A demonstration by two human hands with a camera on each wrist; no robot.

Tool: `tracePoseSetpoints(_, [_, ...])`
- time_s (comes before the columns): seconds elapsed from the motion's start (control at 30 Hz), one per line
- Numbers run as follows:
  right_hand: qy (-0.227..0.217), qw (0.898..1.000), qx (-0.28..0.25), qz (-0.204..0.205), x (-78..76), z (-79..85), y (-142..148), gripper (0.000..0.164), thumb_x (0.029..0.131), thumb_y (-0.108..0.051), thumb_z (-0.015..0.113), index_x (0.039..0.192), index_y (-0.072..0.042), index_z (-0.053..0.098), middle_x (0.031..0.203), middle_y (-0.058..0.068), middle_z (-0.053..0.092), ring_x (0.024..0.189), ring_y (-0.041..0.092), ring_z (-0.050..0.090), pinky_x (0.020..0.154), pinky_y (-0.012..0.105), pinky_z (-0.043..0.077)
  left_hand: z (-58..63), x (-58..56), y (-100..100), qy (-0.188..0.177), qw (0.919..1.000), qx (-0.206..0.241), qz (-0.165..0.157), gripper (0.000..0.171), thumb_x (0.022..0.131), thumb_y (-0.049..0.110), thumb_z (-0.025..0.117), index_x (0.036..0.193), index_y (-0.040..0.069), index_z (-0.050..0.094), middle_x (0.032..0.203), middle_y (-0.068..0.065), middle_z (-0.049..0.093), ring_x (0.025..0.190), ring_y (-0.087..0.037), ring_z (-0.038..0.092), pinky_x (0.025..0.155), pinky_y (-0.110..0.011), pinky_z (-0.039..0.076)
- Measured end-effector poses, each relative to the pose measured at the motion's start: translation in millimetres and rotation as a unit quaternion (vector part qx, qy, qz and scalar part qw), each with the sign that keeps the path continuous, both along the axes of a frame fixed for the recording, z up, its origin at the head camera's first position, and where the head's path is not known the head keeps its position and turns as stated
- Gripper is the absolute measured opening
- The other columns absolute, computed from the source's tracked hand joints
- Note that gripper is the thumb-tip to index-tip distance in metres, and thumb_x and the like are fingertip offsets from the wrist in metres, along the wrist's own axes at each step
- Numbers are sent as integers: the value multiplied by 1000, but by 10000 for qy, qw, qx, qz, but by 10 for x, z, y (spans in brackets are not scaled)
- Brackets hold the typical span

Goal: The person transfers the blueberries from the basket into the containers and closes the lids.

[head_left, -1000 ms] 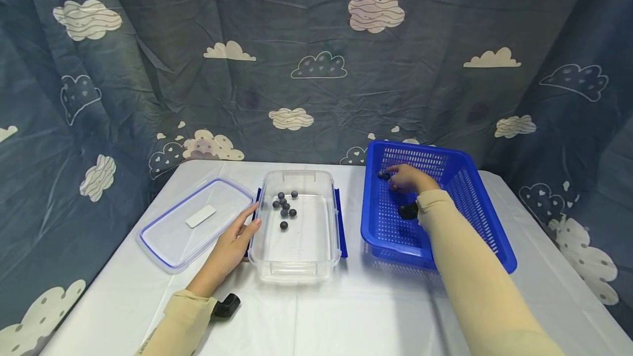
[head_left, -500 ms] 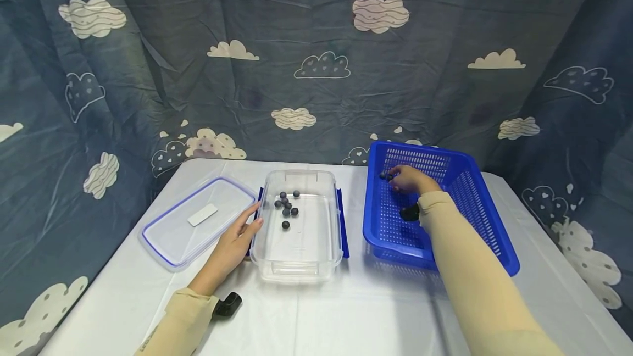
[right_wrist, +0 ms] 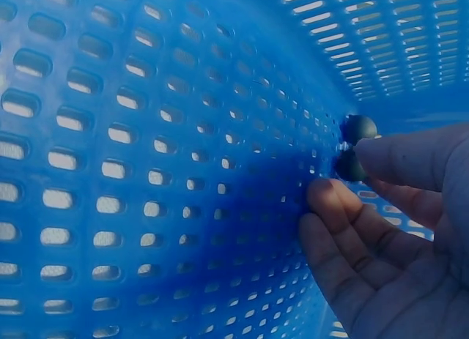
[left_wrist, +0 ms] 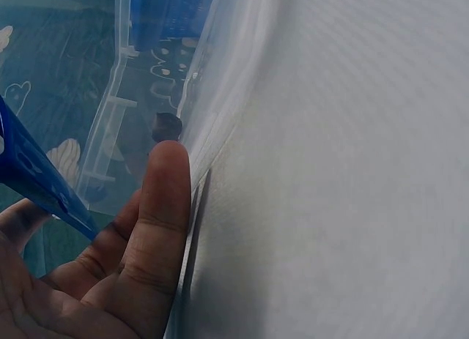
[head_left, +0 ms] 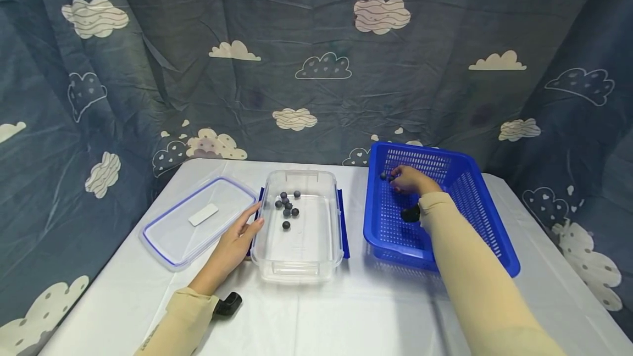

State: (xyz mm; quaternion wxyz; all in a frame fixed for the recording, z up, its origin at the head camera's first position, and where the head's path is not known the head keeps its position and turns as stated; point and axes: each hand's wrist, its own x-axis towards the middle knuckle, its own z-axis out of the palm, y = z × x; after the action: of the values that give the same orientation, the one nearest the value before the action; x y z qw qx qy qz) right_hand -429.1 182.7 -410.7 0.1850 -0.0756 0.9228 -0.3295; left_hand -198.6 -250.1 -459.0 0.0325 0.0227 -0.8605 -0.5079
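My left hand [head_left: 232, 246] rests along the left side of a clear plastic container [head_left: 304, 246], fingers fairly straight beside its raised blue side latch [left_wrist: 44, 178]. Several dark blueberries [head_left: 286, 225] lie on the container's floor, mostly in its left half. Inside a blue perforated basket [head_left: 395, 249], my right hand [head_left: 411, 180] reaches down near the far left corner. Its thumb and fingers pinch a blueberry [right_wrist: 350, 165], partly hidden by the fingers. Just beyond it sits another blueberry [right_wrist: 360, 128] against the basket's wall.
A clear lid [head_left: 170, 235] with a blue seal and a white label [head_left: 203, 214] lies left of the container. White cloth covers the table [head_left: 341, 312]. A dark cloud-print curtain [head_left: 247, 98] hangs behind it.
The head view has shifted slightly. My right fingers have closed on a blueberry and drawn it a little away from the other one. My left hand stays at the container.
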Motion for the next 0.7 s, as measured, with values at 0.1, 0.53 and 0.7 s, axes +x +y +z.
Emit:
tracePoseSetpoints(0.1, [121, 9999, 89, 39, 12, -7, 10, 39, 103, 0, 53, 138, 15, 51, 87, 8, 61, 80, 16, 60, 72, 25, 52, -3, -5, 1, -8, 10000, 9, 4, 59, 111, 53, 53, 165, 36, 42, 133, -19, 74, 117, -31, 70, 105, -53, 52])
tracePoseSetpoints(0.53, [224, 9994, 77, 233, 18, -34, -2, 36, 104, -5, 61, 137, 9, 62, 104, 14, 67, 83, 15, 62, 73, 23, 53, -9, -7, 0, 20, 10000, 12, -18, 58, 111, 53, 53, 165, 36, 42, 137, -19, 72, 125, -34, 69, 110, -59, 49])
tracePoseSetpoints(0.7, [71, 9995, 11, 310, -23, -46, -37, 34, 106, -8, 63, 136, 6, 64, 113, 14, 67, 88, 16, 63, 77, 24, 54, -7, -5, -6, 2, 10000, 21, -20, 58, 111, 53, 53, 165, 37, 41, 136, -18, 73, 124, -33, 69, 110, -58, 49])
